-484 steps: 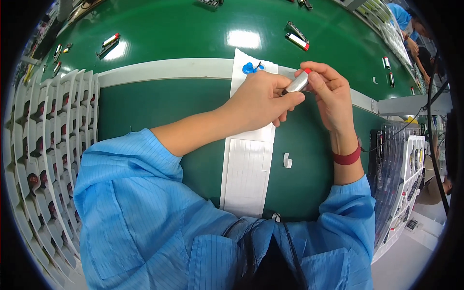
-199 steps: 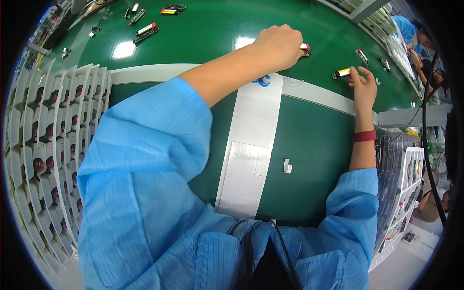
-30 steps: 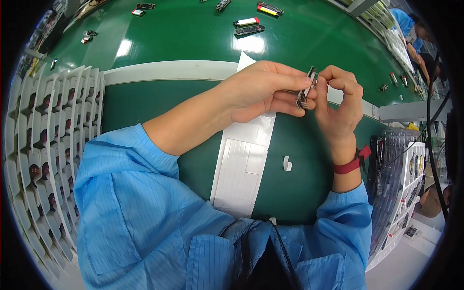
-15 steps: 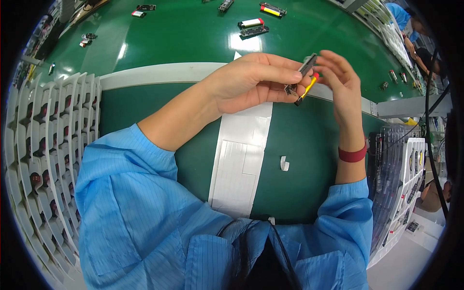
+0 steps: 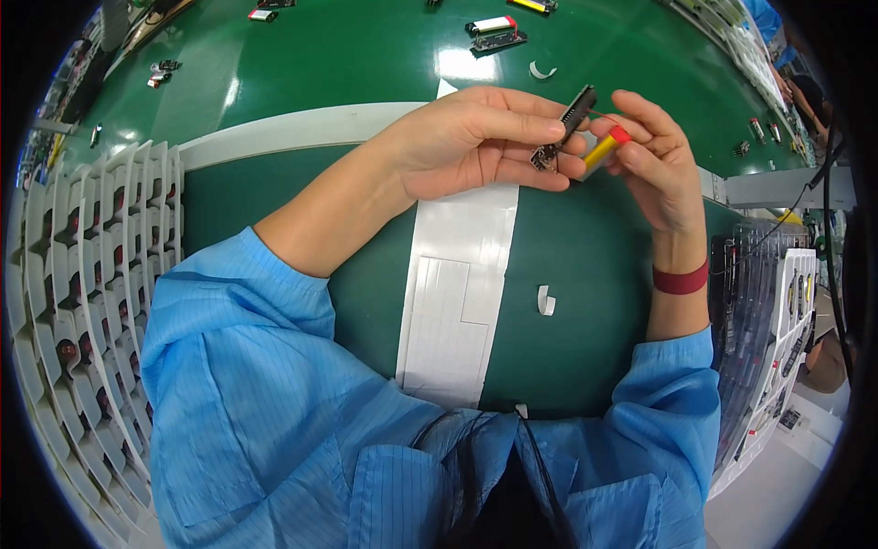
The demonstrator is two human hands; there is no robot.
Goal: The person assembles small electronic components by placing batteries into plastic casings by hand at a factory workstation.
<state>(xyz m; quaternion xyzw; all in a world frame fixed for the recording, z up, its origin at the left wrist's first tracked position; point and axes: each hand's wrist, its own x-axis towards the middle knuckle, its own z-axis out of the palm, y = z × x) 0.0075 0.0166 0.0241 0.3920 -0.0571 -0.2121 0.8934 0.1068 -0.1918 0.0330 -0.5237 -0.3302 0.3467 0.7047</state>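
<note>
Thumb and fingers of my left hand (image 5: pixel 476 137) are closed on a small dark circuit board (image 5: pixel 575 110), which is tilted, its upper end pointing away from me. A cluster of small parts shows at the board's lower end. My right hand (image 5: pixel 660 165) pinches the red end of a slim yellow battery (image 5: pixel 604 151) between thumb and fingers. The battery lies close beside the board, and a thin red wire runs between them. Its lower end reaches my left fingertips; whether they also grip it, I cannot tell. A white strip (image 5: pixel 430 320) lies on the green mat below my hands.
Beyond a pale rail (image 5: pixel 274 125), a glossy green surface (image 5: pixel 347 64) carries several boards and batteries, plus a curled white strip (image 5: pixel 542 71). White slotted trays (image 5: pixel 91 274) stand at left, stacked trays (image 5: pixel 768 339) at right. A paper scrap (image 5: pixel 546 300) lies on the mat.
My right fingers have closed on the battery's red end, and the battery has swung a little to the right. A curled white strip now shows on the far green surface. The view has shifted slightly.
</note>
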